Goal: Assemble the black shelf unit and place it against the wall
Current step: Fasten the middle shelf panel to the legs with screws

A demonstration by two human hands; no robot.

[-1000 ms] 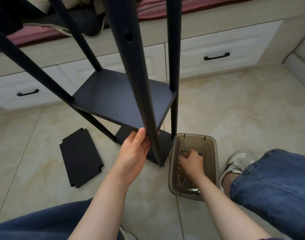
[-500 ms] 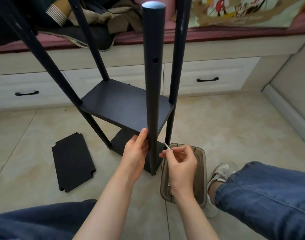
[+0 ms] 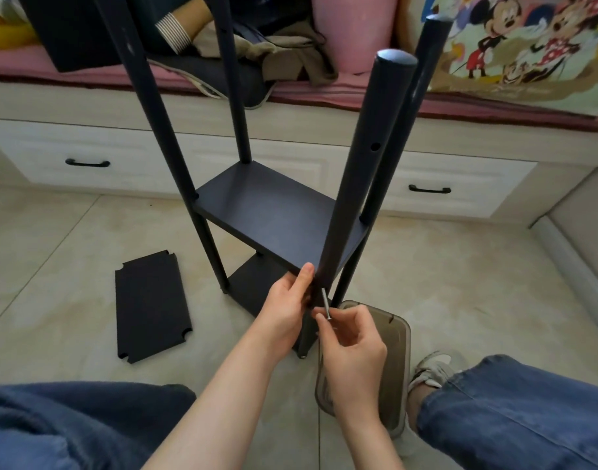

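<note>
The black shelf unit point(image 3: 273, 215) stands on the tiled floor with several round poles and two boards fitted. My left hand point(image 3: 285, 308) grips the near pole point(image 3: 362, 171) just below the upper board's front corner. A silver screw point(image 3: 325, 304) is pinched in my right hand point(image 3: 353, 347), its tip pointing up against the same pole beside my left thumb. One loose black shelf board point(image 3: 151, 308) with notched corners lies flat on the floor to the left.
A brown translucent plastic box point(image 3: 397, 354) sits on the floor under my right hand. White drawers point(image 3: 97, 154) with black handles run along the back under a cushioned bench piled with clothes. My jeans-clad knees and a white shoe point(image 3: 433, 368) frame the bottom.
My right hand came out of the brown box holding a screw and carried it up to the near pole. The view tilted up, showing the pole's top. My left hand kept its grip.
</note>
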